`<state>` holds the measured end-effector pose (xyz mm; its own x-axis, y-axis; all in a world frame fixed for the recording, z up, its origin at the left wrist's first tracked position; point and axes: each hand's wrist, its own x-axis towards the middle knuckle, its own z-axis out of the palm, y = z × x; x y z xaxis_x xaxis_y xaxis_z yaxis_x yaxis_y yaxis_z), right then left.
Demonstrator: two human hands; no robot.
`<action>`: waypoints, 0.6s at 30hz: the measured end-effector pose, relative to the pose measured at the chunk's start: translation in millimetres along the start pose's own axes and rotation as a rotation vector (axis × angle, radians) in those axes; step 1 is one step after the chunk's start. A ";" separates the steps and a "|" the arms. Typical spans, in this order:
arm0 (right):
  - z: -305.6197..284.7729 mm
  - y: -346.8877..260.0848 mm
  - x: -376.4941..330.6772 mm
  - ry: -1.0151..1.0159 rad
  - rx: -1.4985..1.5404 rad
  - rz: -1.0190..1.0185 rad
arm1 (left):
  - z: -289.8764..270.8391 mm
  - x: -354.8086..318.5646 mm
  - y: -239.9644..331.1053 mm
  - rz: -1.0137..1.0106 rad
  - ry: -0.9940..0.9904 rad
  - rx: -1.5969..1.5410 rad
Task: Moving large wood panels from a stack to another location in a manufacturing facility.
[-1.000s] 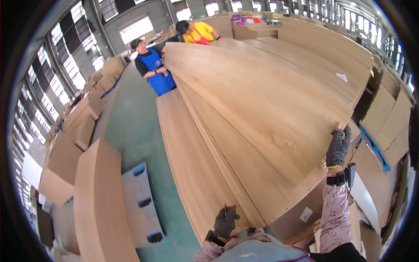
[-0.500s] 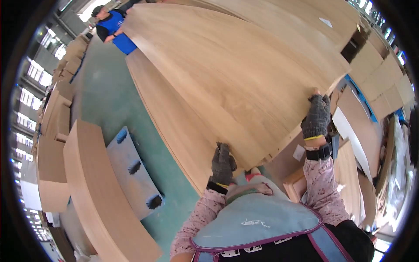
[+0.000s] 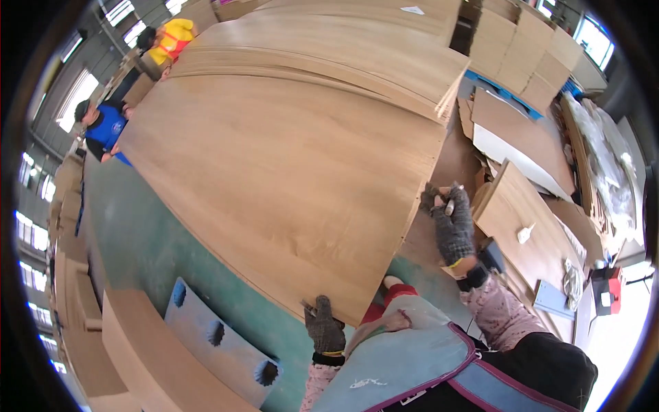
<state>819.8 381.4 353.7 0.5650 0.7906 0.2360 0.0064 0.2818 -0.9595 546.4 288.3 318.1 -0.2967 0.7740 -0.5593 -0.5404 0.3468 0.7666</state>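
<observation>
A large, light wood-grain panel (image 3: 288,185) lies flat in front of me, stretching to the far left. My left hand (image 3: 324,329), in a grey knitted glove, has its fingers closed over the panel's near-left edge by the corner. Off the panel's right end, my right hand (image 3: 453,223) is apart from it. Its gloved fingers are curled in with bare tips showing, and whatever they may hold cannot be made out. At the panel's far end, a co-worker in blue (image 3: 106,130) has hands by the edge.
Beyond the panel rises a stack of similar boards (image 3: 329,58), with a co-worker in yellow (image 3: 171,41) at its far end. Leaning boards (image 3: 525,233) and cardboard sheets (image 3: 528,130) stand to my right. A grey pallet (image 3: 220,343) and curved wood boards (image 3: 151,350) are at left.
The upper panel has shifted and now covers the board below it. My right hand has let go of its corner. The view has turned right, and a co-worker in yellow now shows.
</observation>
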 end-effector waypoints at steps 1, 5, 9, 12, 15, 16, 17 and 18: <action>-9.6 -24.5 0.3 -0.020 -0.178 -0.089 | -7.2 -2.2 -1.7 0.031 -0.085 0.022; -70.8 -5.4 40.0 0.075 -0.300 0.024 | -4.2 3.9 -6.2 0.040 -0.152 0.011; -90.6 16.1 25.4 0.105 -0.147 0.063 | -10.8 4.9 -19.7 0.105 -0.134 0.109; -105.2 46.9 28.9 0.027 -0.380 0.076 | 0.6 0.9 -30.6 0.179 -0.086 0.165; -84.2 41.3 46.4 -0.023 -0.363 -0.018 | -29.7 22.3 -50.9 0.297 -0.027 0.205; -78.4 41.3 54.9 -0.102 -0.329 -0.034 | -32.4 25.5 -55.4 0.361 -0.011 0.194; -71.8 47.2 62.9 -0.146 -0.320 -0.023 | -36.8 26.2 -58.7 0.372 0.007 0.191; -63.7 44.4 73.2 -0.170 -0.304 -0.023 | -34.9 22.8 -56.5 0.348 0.009 0.152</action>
<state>914.0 417.1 318.6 0.4166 0.8724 0.2557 0.2776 0.1458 -0.9496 542.7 267.9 251.0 -0.4491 0.8548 -0.2598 -0.2839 0.1392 0.9487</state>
